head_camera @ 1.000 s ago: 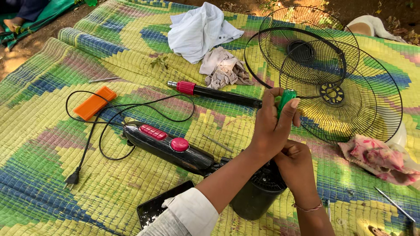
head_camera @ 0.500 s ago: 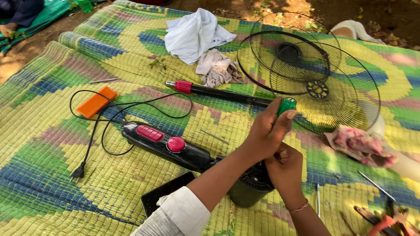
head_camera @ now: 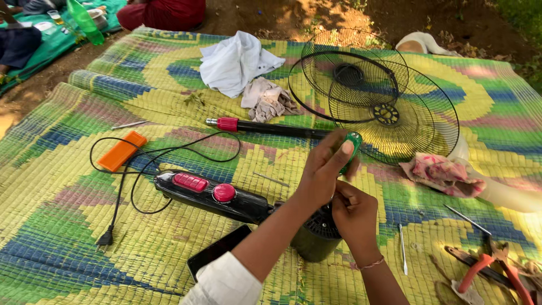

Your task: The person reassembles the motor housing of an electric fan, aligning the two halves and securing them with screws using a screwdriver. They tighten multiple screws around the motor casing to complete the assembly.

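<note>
- The left hand (head_camera: 324, 169) grips a green-handled screwdriver (head_camera: 351, 148), held upright over the dark cylindrical fan motor housing (head_camera: 316, 237).
- The right hand (head_camera: 354, 217) rests closed against the housing's top.
- The housing joins a black control body with red buttons (head_camera: 212, 195).
- Two black wire fan grilles (head_camera: 378, 101) lie beyond on the woven plastic mat (head_camera: 68, 237).
</note>
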